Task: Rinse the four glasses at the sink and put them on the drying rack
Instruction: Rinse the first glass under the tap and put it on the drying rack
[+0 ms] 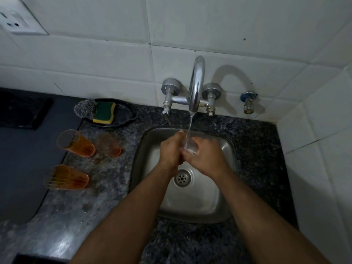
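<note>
I see both my left hand and right hand gripping a clear glass filling under the tap stream over the steel sink.

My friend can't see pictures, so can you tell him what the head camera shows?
Two hands, left hand and right hand, hold a clear glass under water running from a tap over a steel sink. Three orange glasses stand on the counter to the left, near a green and yellow sponge.
</note>
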Available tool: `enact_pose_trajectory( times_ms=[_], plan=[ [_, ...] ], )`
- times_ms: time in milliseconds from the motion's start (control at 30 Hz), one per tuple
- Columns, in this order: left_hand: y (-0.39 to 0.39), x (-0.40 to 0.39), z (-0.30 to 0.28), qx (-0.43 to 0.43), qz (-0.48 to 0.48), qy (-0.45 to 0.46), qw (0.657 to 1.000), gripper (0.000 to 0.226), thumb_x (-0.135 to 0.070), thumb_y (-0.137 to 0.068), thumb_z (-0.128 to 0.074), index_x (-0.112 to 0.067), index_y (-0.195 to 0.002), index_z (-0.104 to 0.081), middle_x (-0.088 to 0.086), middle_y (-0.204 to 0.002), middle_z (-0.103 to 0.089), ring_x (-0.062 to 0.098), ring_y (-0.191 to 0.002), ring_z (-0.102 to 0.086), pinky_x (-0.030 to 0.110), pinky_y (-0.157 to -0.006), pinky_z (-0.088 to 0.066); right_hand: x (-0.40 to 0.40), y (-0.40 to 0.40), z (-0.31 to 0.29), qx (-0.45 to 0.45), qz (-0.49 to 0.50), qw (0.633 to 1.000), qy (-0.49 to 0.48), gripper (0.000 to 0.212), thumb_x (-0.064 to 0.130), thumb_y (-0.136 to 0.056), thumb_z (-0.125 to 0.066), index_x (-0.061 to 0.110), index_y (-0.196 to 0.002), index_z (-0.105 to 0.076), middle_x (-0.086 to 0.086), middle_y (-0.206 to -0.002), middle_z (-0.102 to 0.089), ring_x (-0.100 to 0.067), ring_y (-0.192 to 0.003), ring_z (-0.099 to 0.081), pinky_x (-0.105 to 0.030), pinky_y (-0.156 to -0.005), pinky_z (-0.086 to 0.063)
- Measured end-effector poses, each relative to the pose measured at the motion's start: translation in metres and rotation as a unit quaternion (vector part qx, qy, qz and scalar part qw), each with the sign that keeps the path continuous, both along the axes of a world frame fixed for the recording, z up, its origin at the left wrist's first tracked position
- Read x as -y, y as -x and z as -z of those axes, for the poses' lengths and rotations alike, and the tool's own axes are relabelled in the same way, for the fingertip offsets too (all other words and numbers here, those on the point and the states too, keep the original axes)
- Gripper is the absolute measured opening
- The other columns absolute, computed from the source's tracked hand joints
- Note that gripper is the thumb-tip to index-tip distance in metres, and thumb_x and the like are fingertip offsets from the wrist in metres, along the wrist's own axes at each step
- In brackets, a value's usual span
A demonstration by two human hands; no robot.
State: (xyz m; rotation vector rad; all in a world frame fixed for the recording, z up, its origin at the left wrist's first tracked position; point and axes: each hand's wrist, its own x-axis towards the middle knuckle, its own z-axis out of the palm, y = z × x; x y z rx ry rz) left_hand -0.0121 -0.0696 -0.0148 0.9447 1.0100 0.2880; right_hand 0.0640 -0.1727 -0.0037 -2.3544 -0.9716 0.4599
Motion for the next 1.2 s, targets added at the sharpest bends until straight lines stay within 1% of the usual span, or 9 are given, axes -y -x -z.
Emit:
enact_pose_trajectory(
  times_ms=[100, 167, 233, 300, 500, 633, 800, 933, 1200],
  plan=[
    [0.002, -0.006, 0.001, -0.043, 0.012, 0.013, 0.999, 0.022, -0.027, -0.094, -0.064, -0.012, -0.081, -0.074, 0.003, -0.063, -0.065, 0.01, -0.041, -0.051, 0.019, -0.039, -0.034, 0.004, 0.005, 0.004, 0.029, -0.035, 0.999, -0.014, 0.047, 0.051, -0.08, -0.083, 0.028, -0.12, -0.075, 0.008, -0.091, -0.077, -0.004, -0.077, -0.07, -0.018, -0.066, -0.049],
    [0.008, -0.01, 0.008, -0.013, 0.009, 0.009, 1.0, 0.024, -0.028, -0.095, -0.063, -0.008, -0.09, -0.076, 0.007, -0.071, -0.068, 0.011, -0.044, -0.054, 0.02, -0.04, -0.036, 0.002, 0.007, -0.002, -0.167, 0.015, 0.984, -0.054, 0.033, 0.04, -0.084, -0.086, 0.029, -0.113, -0.073, 0.01, -0.09, -0.075, 0.004, -0.067, -0.067, -0.012, -0.056, -0.046],
    [0.016, -0.01, 0.017, 0.025, -0.005, -0.01, 1.0, 0.028, -0.031, -0.097, -0.06, -0.008, -0.1, -0.077, 0.009, -0.078, -0.069, 0.012, -0.048, -0.054, 0.022, -0.042, -0.035, -0.003, 0.006, -0.005, -0.393, 0.092, 0.911, -0.09, 0.021, 0.035, -0.097, -0.074, 0.018, -0.11, -0.073, -0.007, -0.089, -0.074, -0.009, -0.052, -0.062, -0.023, -0.042, -0.041],
    [0.02, -0.008, 0.026, 0.056, -0.017, -0.017, 0.998, 0.032, -0.036, -0.097, -0.061, -0.012, -0.109, -0.078, 0.01, -0.085, -0.071, 0.015, -0.055, -0.056, 0.025, -0.045, -0.033, -0.007, 0.004, -0.007, -0.461, 0.15, 0.868, -0.109, 0.031, 0.033, -0.108, -0.055, 0.008, -0.113, -0.072, -0.022, -0.081, -0.067, -0.021, -0.044, -0.054, -0.023, -0.037, -0.031],
    [0.011, -0.005, 0.021, 0.032, -0.095, 0.051, 0.994, 0.034, -0.033, -0.082, -0.083, -0.005, -0.099, -0.078, 0.01, -0.085, -0.075, 0.023, -0.072, -0.068, 0.036, -0.066, -0.053, -0.009, 0.023, -0.004, -0.056, 0.039, 0.99, -0.127, 0.037, 0.031, -0.11, -0.051, 0.008, -0.095, -0.076, -0.011, -0.074, -0.067, -0.018, -0.063, -0.063, -0.029, -0.058, -0.05],
    [0.007, -0.013, 0.02, 0.015, -0.115, 0.116, 0.986, 0.043, -0.031, -0.08, -0.087, -0.002, -0.111, -0.078, 0.013, -0.094, -0.078, 0.022, -0.075, -0.075, 0.033, -0.067, -0.06, -0.006, 0.029, 0.007, -0.125, 0.022, 0.984, -0.127, 0.051, 0.027, -0.095, -0.076, 0.021, -0.144, -0.063, -0.001, -0.103, -0.066, -0.008, -0.089, -0.067, -0.023, -0.08, -0.056],
    [0.004, -0.015, 0.024, 0.056, -0.074, 0.185, 0.978, 0.092, -0.066, -0.072, -0.083, 0.0, -0.133, -0.066, 0.016, -0.104, -0.078, 0.03, -0.093, -0.078, 0.041, -0.079, -0.062, -0.007, 0.03, 0.007, -0.115, -0.003, 0.983, -0.143, 0.058, 0.016, -0.093, -0.078, 0.022, -0.148, -0.059, 0.012, -0.117, -0.066, 0.016, -0.096, -0.061, -0.007, -0.086, -0.049],
    [-0.002, -0.021, 0.017, 0.061, -0.02, 0.236, 0.97, 0.085, -0.073, -0.093, -0.053, 0.003, -0.127, -0.067, 0.018, -0.111, -0.077, 0.03, -0.098, -0.078, 0.041, -0.081, -0.062, 0.0, 0.036, 0.01, -0.101, -0.03, 0.985, -0.139, 0.067, 0.009, -0.093, -0.077, 0.02, -0.154, -0.052, 0.0, -0.15, -0.059, -0.007, -0.131, -0.059, -0.022, -0.11, -0.049],
    [-0.027, -0.021, 0.003, -0.007, -0.001, 0.287, 0.958, 0.06, -0.06, -0.107, -0.038, -0.008, -0.104, -0.067, 0.013, -0.093, -0.076, 0.03, -0.111, -0.072, 0.045, -0.11, -0.049, -0.004, 0.013, 0.0, -0.081, 0.128, 0.974, -0.171, 0.036, 0.015, -0.082, -0.09, 0.012, -0.117, -0.08, 0.003, -0.099, -0.081, 0.0, -0.084, -0.074, -0.017, -0.078, -0.06]
  ],
)
